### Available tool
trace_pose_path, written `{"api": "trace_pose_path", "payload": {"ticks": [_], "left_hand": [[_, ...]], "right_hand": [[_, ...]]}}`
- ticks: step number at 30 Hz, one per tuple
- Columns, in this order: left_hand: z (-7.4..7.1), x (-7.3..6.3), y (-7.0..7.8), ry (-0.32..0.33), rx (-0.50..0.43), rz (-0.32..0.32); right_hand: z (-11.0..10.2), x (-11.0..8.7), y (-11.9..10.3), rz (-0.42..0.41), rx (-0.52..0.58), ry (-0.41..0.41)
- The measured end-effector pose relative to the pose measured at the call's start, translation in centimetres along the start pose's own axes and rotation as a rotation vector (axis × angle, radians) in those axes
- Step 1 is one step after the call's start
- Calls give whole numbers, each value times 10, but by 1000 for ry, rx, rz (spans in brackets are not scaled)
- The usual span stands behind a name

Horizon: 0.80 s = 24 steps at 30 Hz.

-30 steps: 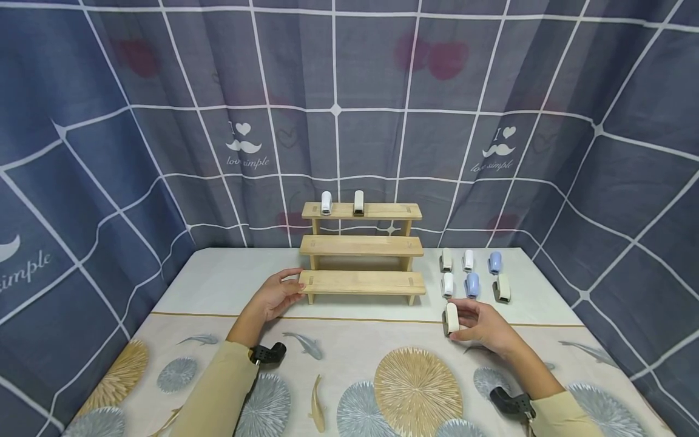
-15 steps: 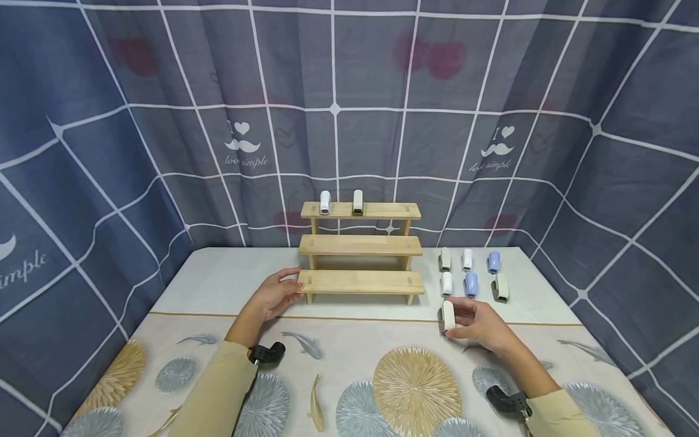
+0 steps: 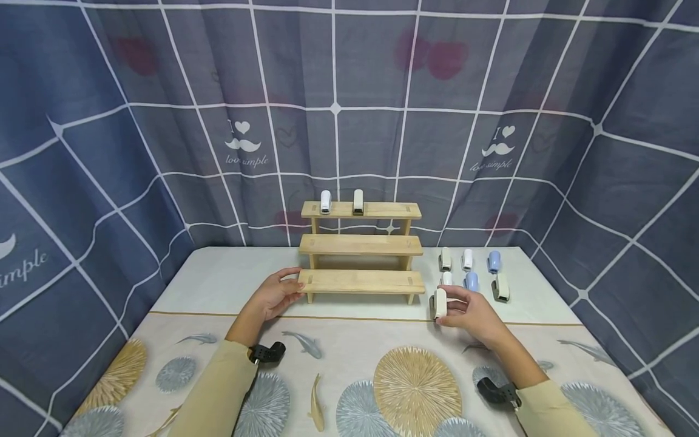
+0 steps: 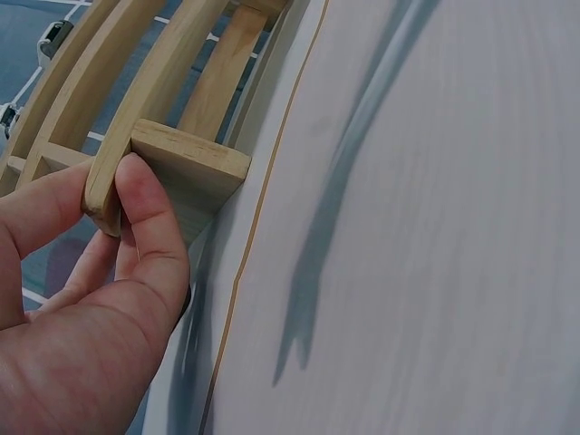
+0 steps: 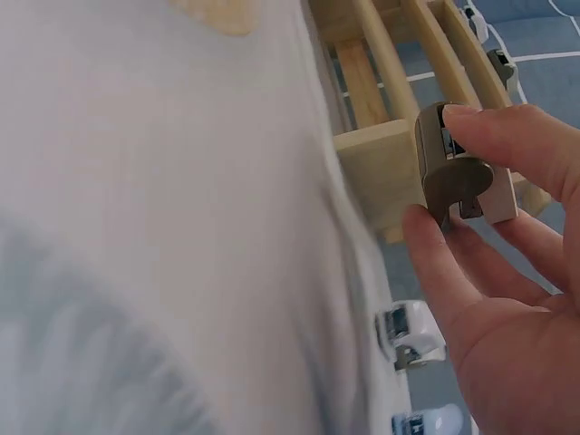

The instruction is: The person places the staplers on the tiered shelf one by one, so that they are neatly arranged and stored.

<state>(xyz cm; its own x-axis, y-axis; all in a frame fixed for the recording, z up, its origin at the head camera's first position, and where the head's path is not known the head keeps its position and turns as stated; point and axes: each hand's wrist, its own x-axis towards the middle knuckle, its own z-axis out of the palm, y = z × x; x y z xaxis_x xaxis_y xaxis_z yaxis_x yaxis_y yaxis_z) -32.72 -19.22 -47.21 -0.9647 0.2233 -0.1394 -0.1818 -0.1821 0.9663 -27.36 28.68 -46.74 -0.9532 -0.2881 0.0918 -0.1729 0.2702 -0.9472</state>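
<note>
My right hand (image 3: 476,314) pinches a small cream stapler (image 3: 439,304) with a brownish-grey base between thumb and fingers, in front of the stand's right side. In the right wrist view, the thumb presses one end of this stapler (image 5: 446,168) and fingertips support the other. With thumb and fingers, my left hand (image 3: 275,297) grips the left end of the lowest plank of a three-step wooden stand (image 3: 360,245); the left wrist view shows this plank end (image 4: 107,186) close up. On the top step stand a white stapler (image 3: 326,202) and a cream stapler (image 3: 358,202).
Right of the stand, several small staplers stand in two rows, among them a blue one (image 3: 494,261) and a cream one (image 3: 500,287). A white one (image 3: 446,278) is partly covered by my right hand. A patterned cloth (image 3: 349,352) covers the near table; a grid curtain (image 3: 371,145) hangs behind.
My right hand has carried the cream stapler left and farther from me, toward the stand's right end. The left hand keeps its grip on the lowest plank.
</note>
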Motion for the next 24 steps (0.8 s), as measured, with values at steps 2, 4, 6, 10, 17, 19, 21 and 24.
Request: {"api": "trace_pose_path", "payload": {"ticks": [2,4,6,10,17,19,21,24], "left_hand": [[0,0,0,3,7,-2],[0,0,0,12,22,-8],[1,-1,0,9,22,-6],[1,-1,1,17,19,-9],[0,3,0,49,31,-55],[0,3,0,43,27,-53],[1,3,0,41,25,-50],[1,2,1,41,25,-43]], "right_hand": [[1,2,-2,-21,2,11],[2,5,-5,-33,6,17],[3,8,-9,-38,11,19],[3,15,-16,-46,7,22],[4,30,-26,-57,-1,32],[4,35,-30,-58,-13,46],[5,40,-35,-61,-15,59],[5,49,-43,-73,-8,75]]}}
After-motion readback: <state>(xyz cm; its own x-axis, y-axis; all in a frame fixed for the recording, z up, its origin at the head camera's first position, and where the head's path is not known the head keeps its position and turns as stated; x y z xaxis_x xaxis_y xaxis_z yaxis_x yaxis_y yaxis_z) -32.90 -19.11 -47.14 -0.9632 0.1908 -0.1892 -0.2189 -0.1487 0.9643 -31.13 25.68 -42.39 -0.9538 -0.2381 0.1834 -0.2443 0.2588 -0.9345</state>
